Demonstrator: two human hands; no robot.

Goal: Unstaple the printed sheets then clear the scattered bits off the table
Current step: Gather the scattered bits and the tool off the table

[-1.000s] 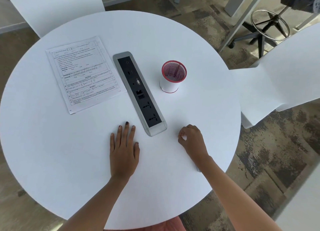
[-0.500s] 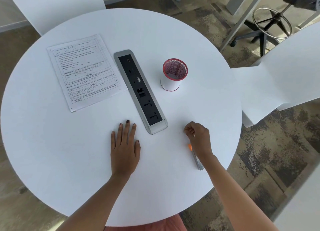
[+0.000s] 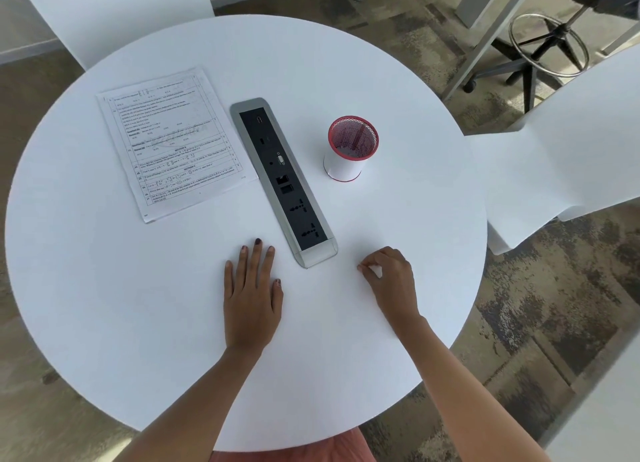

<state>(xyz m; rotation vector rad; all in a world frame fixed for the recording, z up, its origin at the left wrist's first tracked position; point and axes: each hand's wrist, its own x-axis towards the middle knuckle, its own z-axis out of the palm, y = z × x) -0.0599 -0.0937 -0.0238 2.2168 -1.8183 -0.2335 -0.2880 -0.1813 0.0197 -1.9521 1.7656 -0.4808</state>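
Head: socket strip (image 3: 284,181) between sheets (image 3: 173,142), mesh cup (image 3: 346,165); left hand (image 3: 252,298) flat, right hand (image 3: 393,281) fingers curled, grip unclear.

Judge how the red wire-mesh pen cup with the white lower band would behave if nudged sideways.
The red wire-mesh pen cup stands upright, so a high push may tip it. Open mesh suggests it is light. Tipped, its round wall would probably roll.

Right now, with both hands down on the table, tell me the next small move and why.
Probably lift the right hand and carry it to the red mesh cup: its fingertips are pinched together at the table top, as if on a small bit, too small to see. The left hand lies flat, idle.
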